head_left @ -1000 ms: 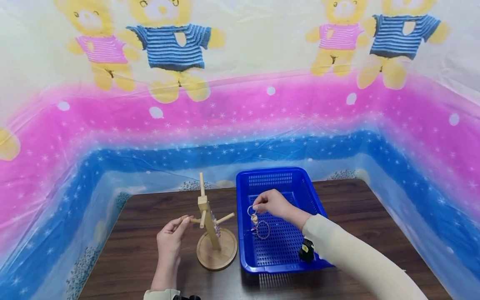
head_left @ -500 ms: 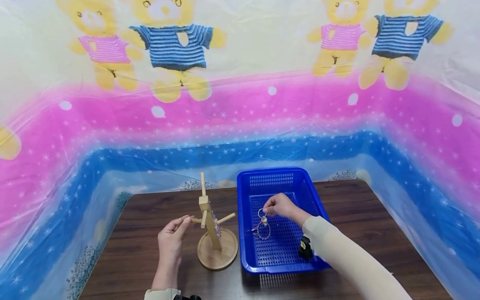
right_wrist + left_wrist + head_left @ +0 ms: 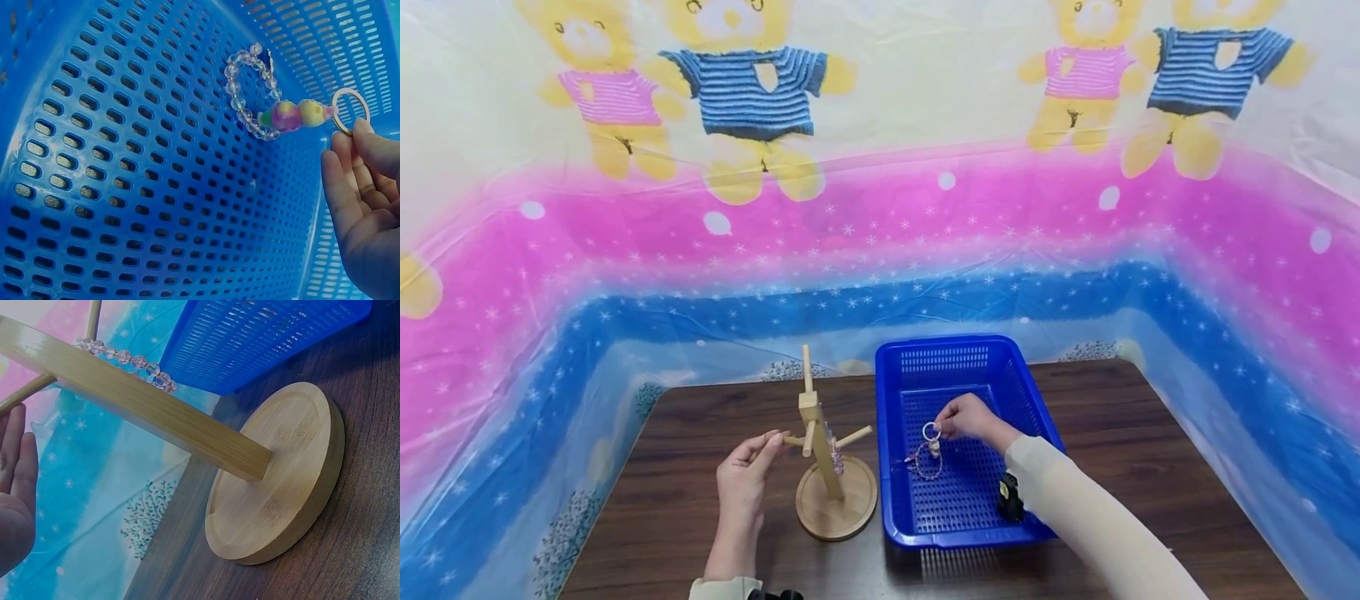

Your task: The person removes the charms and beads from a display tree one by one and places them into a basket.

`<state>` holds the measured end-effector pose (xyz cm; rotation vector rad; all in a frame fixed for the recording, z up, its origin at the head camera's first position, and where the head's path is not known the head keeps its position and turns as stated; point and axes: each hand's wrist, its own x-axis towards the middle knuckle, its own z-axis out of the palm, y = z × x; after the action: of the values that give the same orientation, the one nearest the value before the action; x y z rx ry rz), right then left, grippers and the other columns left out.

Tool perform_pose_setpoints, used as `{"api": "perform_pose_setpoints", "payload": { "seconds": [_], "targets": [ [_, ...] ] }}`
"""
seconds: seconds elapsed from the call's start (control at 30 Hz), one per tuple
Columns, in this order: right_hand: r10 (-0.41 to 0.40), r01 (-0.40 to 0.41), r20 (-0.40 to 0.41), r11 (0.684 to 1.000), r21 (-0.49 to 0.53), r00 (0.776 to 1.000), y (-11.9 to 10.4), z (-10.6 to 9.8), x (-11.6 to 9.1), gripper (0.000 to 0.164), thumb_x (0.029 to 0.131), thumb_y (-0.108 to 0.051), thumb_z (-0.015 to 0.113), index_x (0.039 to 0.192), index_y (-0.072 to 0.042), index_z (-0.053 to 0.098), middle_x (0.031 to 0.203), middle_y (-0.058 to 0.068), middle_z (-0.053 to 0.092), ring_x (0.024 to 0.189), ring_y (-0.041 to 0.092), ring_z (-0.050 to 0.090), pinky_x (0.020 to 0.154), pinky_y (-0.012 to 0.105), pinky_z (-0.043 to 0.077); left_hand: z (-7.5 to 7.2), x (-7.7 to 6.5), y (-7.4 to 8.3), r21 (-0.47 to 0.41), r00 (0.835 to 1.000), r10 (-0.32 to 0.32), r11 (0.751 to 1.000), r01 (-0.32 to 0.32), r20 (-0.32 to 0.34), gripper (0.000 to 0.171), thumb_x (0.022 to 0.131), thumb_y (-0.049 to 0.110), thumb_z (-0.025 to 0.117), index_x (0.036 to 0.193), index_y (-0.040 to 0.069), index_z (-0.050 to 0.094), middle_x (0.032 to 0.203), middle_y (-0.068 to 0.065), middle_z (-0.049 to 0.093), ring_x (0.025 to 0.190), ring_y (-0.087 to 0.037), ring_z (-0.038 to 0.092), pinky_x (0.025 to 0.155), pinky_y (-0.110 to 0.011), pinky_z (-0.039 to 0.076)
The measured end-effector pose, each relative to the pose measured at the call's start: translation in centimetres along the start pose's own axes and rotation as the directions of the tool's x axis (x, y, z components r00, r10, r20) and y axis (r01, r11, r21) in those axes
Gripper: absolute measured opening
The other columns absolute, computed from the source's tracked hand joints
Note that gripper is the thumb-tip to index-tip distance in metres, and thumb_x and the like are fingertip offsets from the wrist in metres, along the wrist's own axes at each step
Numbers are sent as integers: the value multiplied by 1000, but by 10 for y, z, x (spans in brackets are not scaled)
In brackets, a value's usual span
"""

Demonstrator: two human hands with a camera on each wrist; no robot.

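My right hand [image 3: 967,417] pinches the metal ring of a keychain [image 3: 312,113] between thumb and fingers. Its yellow and purple bead charm hangs low inside the blue basket [image 3: 891,500]. A clear beaded bracelet [image 3: 239,103] lies on the basket floor and overlaps the charm in the right wrist view. My left hand [image 3: 747,479] pinches the end of a peg on the wooden stand [image 3: 829,475], which has a round base. Another bracelet [image 3: 137,362] of pinkish clear beads hangs on the stand's far side, partly hidden by the post.
The stand's round base [image 3: 853,517] is just left of the basket on the dark wooden table [image 3: 1120,450]. Several pegs stick out from the post. Behind the table hangs a curtain [image 3: 925,217] printed with bears.
My right hand has moved right and slightly down over the basket, carrying the keychain with it. My left hand stays at the peg.
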<state>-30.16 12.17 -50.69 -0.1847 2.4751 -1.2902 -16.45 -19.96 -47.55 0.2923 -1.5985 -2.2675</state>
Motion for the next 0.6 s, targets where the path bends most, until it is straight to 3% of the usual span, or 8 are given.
{"api": "perform_pose_setpoints", "payload": {
  "seconds": [0.4, 0.6],
  "targets": [
    [135, -116, -98, 976, 183, 986, 13, 0, 7, 19, 97, -4, 66, 108, 9, 74, 106, 23, 76, 84, 19, 74, 85, 40, 66, -1, 1, -1, -5, 1000, 2, 1000, -2, -2, 30, 96, -4, 66, 81, 20, 77, 76, 13, 78, 74, 0, 76, 74, -16, 63],
    [177, -137, -131, 954, 268, 975, 21, 3, 12, 18, 95, -1, 67, 106, 12, 73, 91, 16, 77, 73, 12, 69, 79, 36, 67, -1, 1, -1, 4, 1000, -7, 1000, 7, -6, 32, 96, -4, 66, 81, 21, 77, 76, 14, 78, 73, 0, 75, 74, -15, 62]
  ]
}}
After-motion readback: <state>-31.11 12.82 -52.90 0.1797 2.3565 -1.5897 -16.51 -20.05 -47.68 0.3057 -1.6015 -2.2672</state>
